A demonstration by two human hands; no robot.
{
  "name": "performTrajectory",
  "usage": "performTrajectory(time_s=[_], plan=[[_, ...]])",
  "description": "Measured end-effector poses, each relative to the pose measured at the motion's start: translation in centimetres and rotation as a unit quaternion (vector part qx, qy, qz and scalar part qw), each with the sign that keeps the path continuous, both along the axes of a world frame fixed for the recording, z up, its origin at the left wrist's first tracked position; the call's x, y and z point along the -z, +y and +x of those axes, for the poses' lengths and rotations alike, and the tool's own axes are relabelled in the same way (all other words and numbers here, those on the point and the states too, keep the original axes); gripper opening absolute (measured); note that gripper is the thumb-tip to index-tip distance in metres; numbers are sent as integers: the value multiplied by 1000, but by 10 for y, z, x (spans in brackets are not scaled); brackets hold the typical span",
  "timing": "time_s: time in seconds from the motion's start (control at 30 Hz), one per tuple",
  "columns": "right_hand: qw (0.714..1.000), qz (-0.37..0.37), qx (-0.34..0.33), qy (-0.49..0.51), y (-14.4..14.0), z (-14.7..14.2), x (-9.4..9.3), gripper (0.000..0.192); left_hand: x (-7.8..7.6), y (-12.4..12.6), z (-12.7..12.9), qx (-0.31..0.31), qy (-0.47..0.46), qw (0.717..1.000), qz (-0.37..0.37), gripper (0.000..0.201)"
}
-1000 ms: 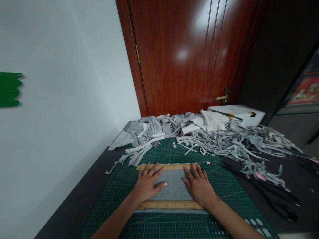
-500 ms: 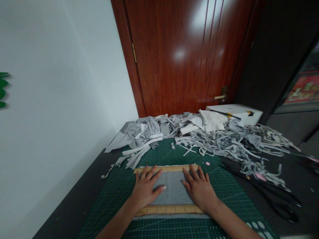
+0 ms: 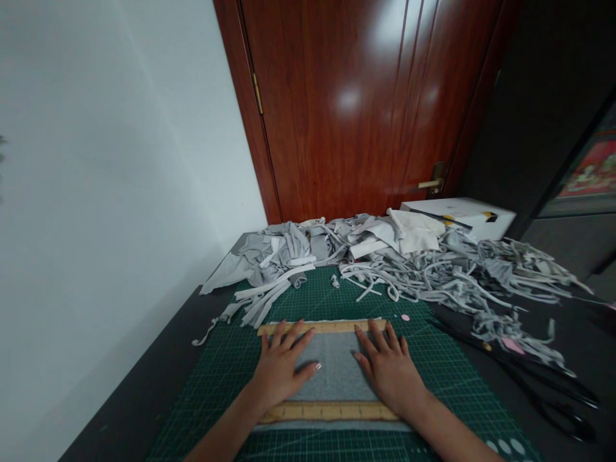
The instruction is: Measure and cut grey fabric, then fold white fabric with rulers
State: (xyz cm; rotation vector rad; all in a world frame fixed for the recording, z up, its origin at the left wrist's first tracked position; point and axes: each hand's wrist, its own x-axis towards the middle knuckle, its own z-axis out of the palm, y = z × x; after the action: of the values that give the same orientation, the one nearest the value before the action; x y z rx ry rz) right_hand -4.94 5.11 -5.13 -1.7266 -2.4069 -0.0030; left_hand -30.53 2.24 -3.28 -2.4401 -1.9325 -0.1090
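Note:
A piece of grey fabric (image 3: 332,369) lies flat on a green cutting mat (image 3: 216,385). Across its far edge runs a wooden ruler (image 3: 332,327), and a second wooden strip with markings (image 3: 337,410) lies along its near edge. My left hand (image 3: 279,369) rests spread on the left side of the fabric, its fingertips on the far ruler. On the right side my right hand (image 3: 389,369) lies flat in the same way, fingertips at the far ruler. Both wrists pass over the near strip's ends. Neither hand grips anything.
Heaped grey and white fabric scraps (image 3: 283,253) and thin strips (image 3: 433,276) cover the back of the dark table (image 3: 125,410). Large black scissors (image 3: 524,372) lie at the right. A white box (image 3: 471,215) stands behind the heap, before a wooden door (image 3: 346,128).
The view has shifted slightly, so things at the right sit a little farther right. My hands, the fabric and both wooden strips keep their places relative to one another.

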Motion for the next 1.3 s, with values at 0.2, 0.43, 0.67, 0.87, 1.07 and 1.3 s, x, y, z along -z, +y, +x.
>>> performTrajectory(time_s=[0.2, 0.43, 0.67, 0.87, 1.07, 1.3], plan=[[1000, -12, 11, 1, -3, -2, -7, 52, -2, 2, 1, -5, 14, 1000, -5, 59], [999, -8, 31, -12, -5, -5, -13, 56, -4, 4, 2, -10, 17, 1000, -1, 58], [999, -17, 32, -16, -4, -6, -14, 59, -2, 4, 1, -4, 19, 1000, 7, 57], [999, -34, 42, -8, -4, -7, -18, 59, -3, 5, 2, -9, 25, 1000, -1, 57], [998, -38, 41, -6, -3, -6, -16, 60, -2, 3, 2, -11, 26, 1000, 6, 58], [999, -31, 38, 5, -1, -6, -14, 60, 1, 5, 0, -7, 25, 1000, 16, 58]])
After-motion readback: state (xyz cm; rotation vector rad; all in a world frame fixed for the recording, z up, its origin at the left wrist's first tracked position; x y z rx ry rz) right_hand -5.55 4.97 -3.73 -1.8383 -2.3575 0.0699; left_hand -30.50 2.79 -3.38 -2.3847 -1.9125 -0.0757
